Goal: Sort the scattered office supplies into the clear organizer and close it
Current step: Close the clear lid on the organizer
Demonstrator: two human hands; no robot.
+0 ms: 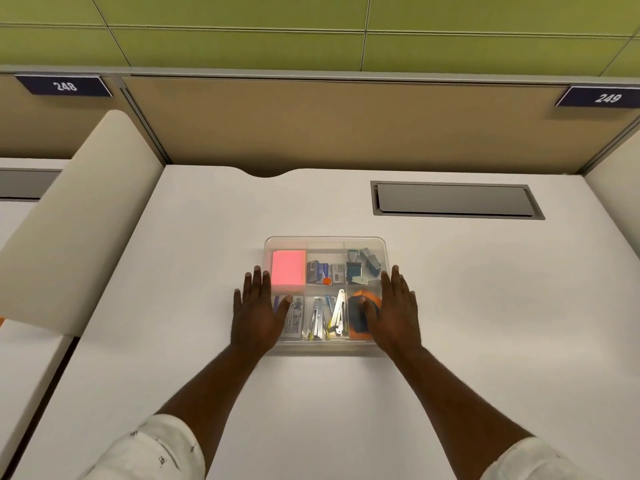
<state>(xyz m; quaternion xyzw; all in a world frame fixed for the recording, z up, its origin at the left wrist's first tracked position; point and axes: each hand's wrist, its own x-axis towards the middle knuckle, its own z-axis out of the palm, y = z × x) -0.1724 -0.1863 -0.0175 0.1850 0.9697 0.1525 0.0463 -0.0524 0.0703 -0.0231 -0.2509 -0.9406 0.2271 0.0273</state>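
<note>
A clear organizer point(325, 243) with six compartments sits mid-desk, its clear lid on top. Inside lie a pink sticky-note pad point(288, 267), staple boxes point(323, 271), binder clips point(363, 266), metal staplers point(329, 317), an orange-and-black item point(360, 311) and a printed packet point(295, 318). My left hand point(258, 311) lies flat, fingers spread, on the lid's front left corner. My right hand point(398, 311) lies flat on the front right corner, thumb over the orange item.
The white desk point(485, 323) has a grey cable hatch point(457, 200) at the back right. A tan partition point(311, 123) stands behind, with number plates 248 point(65, 86) and 249 point(607, 98). A cream divider panel point(86, 209) rises at the left.
</note>
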